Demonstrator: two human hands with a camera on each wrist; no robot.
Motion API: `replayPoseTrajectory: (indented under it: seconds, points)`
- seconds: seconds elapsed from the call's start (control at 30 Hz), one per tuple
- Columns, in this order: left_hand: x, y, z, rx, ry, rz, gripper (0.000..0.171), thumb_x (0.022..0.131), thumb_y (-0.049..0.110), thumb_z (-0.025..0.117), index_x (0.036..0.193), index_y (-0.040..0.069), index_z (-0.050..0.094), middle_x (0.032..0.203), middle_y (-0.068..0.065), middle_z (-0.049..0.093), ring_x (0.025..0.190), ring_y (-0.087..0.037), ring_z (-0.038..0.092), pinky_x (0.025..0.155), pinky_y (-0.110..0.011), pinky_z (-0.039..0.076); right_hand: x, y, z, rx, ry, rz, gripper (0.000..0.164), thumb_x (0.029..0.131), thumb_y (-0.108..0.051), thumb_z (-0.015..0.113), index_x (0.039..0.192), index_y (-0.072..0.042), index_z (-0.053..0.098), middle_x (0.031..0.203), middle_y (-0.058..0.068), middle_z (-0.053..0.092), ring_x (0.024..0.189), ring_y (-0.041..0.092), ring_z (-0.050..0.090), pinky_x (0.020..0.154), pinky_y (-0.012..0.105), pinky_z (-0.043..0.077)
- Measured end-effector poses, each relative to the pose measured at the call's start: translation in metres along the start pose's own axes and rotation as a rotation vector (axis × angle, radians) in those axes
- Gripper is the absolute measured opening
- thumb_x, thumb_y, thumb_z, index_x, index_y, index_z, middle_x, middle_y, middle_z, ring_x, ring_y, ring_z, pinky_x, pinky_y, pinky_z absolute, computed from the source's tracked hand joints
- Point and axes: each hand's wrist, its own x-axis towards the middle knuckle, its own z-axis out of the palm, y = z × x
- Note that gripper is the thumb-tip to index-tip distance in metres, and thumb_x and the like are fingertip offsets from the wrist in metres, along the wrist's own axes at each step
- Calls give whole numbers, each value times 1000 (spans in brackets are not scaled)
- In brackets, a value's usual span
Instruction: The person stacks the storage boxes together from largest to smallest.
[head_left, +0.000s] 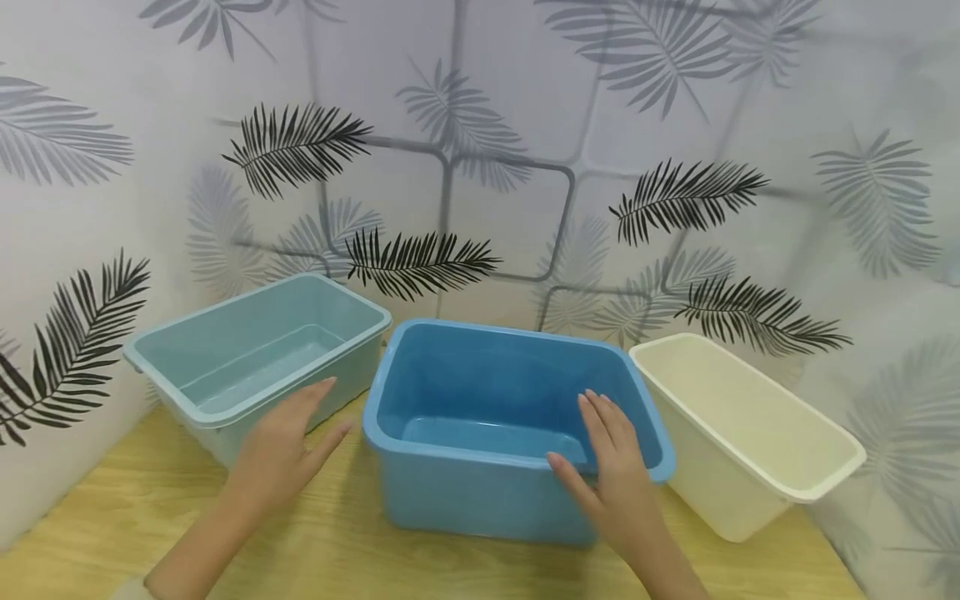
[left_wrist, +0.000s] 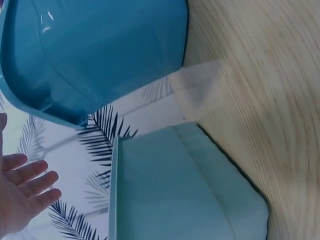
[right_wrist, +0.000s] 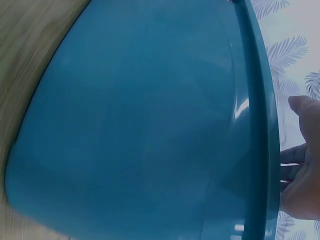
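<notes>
A blue plastic bin (head_left: 487, 492) stands on the table in the middle of the head view, and its inside shows bare. My right hand (head_left: 618, 479) is over its front right rim, fingers extended above the opening and thumb apart. In the right wrist view the bin's wall (right_wrist: 140, 120) fills most of the picture, with the hand (right_wrist: 302, 165) just past the rim. My left hand (head_left: 281, 446) hovers between the blue bin and a pale teal bin (head_left: 337, 367), its fingers straight and holding nothing. The left wrist view shows that hand (left_wrist: 22, 192) with spread fingers.
A cream bin (head_left: 705, 450) stands angled to the right of the blue one, close against it. The teal bin is angled at the left. All three rest on a wood-grain table (head_left: 315, 550). Behind them rises a leaf-patterned covering (head_left: 510, 100).
</notes>
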Motion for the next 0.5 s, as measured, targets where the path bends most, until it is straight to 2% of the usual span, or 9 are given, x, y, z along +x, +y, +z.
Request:
replayPoseTrajectory:
  seconds: [0.1,0.2,0.37,0.5]
  points:
    - [0,-7,-2,22,45,27,50,83,21,68,122,-6,54,117,-24,61,105,-40,59,84,-50,50,3,-9,7,3,0,-26,64,90,-35,60,135,6,41,137,23,44,128,40,37,99,56,35]
    - [0,-13,-7,41,46,20,50,81,17,70,122,-7,54,116,-25,61,105,-41,59,85,-51,49,7,-20,13,19,-30,-28,63,89,-32,62,136,4,41,138,22,43,129,39,37,99,55,37]
    - [-3,-21,-16,89,-17,-35,51,82,21,69,123,-5,54,117,-25,61,105,-42,58,87,-52,48,14,-36,21,70,-77,-12,62,86,-27,66,136,2,42,140,20,42,131,36,37,100,54,39]
    - [-5,-29,-20,121,-47,-60,51,83,25,68,123,-5,54,118,-26,60,105,-44,57,87,-53,47,21,-51,27,106,-96,-17,63,89,-32,61,139,1,38,140,19,42,130,34,39,100,51,41]
